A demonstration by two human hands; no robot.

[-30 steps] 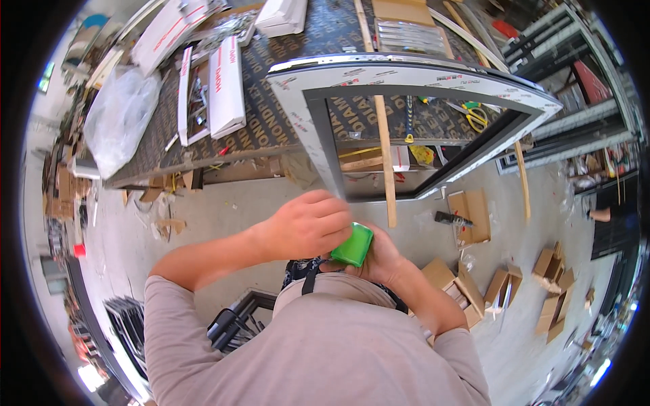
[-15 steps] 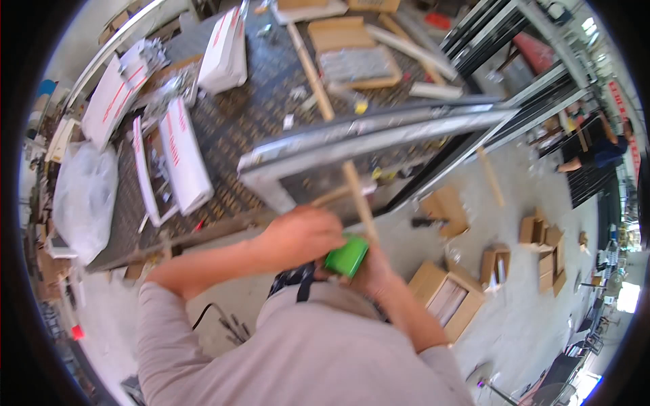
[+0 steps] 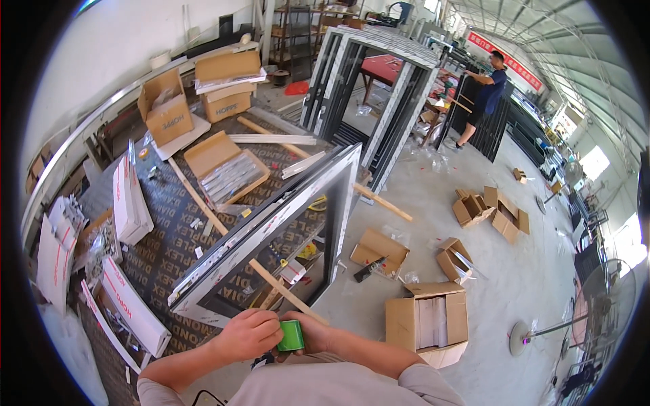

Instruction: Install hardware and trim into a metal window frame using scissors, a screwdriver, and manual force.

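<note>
The right hand (image 3: 313, 333) is gripping a small glossy green box-shaped object (image 3: 290, 336), left hand (image 3: 250, 334) curled right beside it, can't tell if pinching anything tbh.

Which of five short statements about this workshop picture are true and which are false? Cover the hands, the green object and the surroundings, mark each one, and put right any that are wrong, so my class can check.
1. The green object is between the left hand and the right hand. True.
2. The right hand hangs empty at the person's side. False: it holds the green object.
3. A wooden strip shows within the opening of the large frame. True.
4. Nobody else is in view. False: another person stands in the background, wearing a dark top.
5. The nearest cardboard box on the floor stands open. True.
</note>
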